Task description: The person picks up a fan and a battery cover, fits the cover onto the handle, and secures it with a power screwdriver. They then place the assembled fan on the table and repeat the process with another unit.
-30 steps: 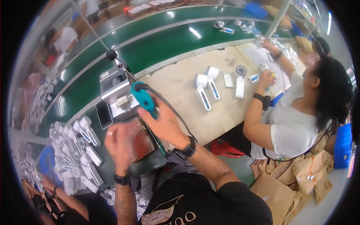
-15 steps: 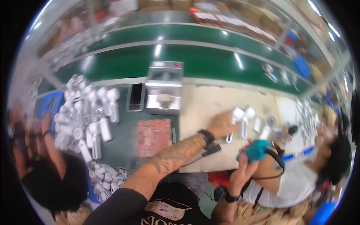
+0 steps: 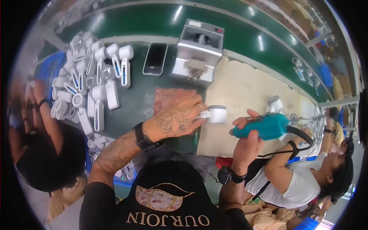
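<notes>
1. White part sits low over the table, just right of the reddish mat; the left hand has it by its narrow end, fingers closed round that end, the round capped end pointing right.
2. Right hand is wrapped shut on a teal driver; its tip points left toward the part but stands a little apart from it; a black cord trails off the driver's back end to the right.
3. Step in hand, as I judge it: lining tool and part up for fastening; the tip is not yet on the part.
4. Next move would call for a steady left grip and the tip brought square onto the part without slipping off its smooth shell.
5. Surface: a dark green table with a pale board over its right half; a grey machine stands at the back, a phone lies flat beside it, and a heap of white parts lies to the left.
6. Room: a green conveyor runs behind the table; one person sits close on the left, another in a white shirt on the right at their own work.
</notes>
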The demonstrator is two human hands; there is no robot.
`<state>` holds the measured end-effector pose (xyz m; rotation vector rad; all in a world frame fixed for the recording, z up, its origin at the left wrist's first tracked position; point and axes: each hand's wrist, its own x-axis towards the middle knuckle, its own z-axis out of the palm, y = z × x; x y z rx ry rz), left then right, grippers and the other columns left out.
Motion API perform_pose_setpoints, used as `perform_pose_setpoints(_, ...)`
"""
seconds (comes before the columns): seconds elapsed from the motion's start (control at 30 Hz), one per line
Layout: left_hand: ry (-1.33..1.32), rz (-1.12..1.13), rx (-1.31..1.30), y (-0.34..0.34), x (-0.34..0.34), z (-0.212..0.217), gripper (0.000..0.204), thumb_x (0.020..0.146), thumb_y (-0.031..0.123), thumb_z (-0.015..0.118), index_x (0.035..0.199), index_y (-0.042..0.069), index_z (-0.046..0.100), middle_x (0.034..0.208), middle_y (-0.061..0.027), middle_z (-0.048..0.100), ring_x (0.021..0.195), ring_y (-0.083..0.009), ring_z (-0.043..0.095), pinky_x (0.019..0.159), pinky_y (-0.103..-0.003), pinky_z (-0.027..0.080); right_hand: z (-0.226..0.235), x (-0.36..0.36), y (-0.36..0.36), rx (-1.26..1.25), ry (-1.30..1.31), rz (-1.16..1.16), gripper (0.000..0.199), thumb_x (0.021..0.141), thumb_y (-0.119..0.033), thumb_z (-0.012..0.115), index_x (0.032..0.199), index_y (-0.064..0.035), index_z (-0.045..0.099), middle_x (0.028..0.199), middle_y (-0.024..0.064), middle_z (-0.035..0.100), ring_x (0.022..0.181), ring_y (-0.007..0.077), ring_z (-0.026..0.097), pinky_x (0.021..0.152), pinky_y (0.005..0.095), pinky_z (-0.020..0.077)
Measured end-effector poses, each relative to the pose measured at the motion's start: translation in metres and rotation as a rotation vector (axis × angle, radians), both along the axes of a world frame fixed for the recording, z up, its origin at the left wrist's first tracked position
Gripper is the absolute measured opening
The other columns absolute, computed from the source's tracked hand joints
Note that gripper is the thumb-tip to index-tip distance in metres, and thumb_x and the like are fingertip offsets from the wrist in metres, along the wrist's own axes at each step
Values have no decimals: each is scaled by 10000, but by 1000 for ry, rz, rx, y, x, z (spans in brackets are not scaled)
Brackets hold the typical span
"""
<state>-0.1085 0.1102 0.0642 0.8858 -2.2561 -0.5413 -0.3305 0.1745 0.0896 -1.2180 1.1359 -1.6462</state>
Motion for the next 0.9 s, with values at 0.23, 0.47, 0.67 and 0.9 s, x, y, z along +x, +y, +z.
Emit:
perform_pose_setpoints(0.23, 57, 147, -90, 11, 14, -17, 273, 835, 198, 762, 1056, 51, 699, 1054, -111, 653, 951, -330, 657, 841, -428, 546, 26, 40, -19, -77, -106, 52, 706, 918, -601, 651, 1140, 55, 513, 798, 95, 563, 727, 213, 584, 653, 335, 485)
perform_pose_setpoints(0.47, -49, 54, 43, -13, 35, -11, 250, 877, 252, 720, 1046, 69, 712, 1073, -120, 658, 1008, -316, 633, 922, -439, 498, 33, 76, -79, -225, -118, 171, 593, 975, -551, 598, 1092, 30, 583, 748, 60, 522, 669, 180, 517, 620, 318, 429)
perform_pose_setpoints(0.67, -63, 72, -15, -12, 39, -16, 348, 874, 342, 719, 1122, 99, 699, 1089, -70, 636, 991, -269, 580, 892, -409, 464, 28, 107, -135, -238, 30, 137, 557, 1004, -490, 593, 1096, 59, 587, 752, 67, 536, 679, 170, 549, 623, 315, 458)
perform_pose_setpoints(0.9, -37, 192, 42, -13, 46, -26, 466, 832, 405, 756, 1199, 126, 690, 1093, -39, 630, 1017, -243, 578, 927, -397, 455, 3, 121, -155, -216, 13, 203, 402, 1018, -369, 606, 1017, 32, 577, 722, 72, 563, 644, 185, 571, 595, 310, 465)
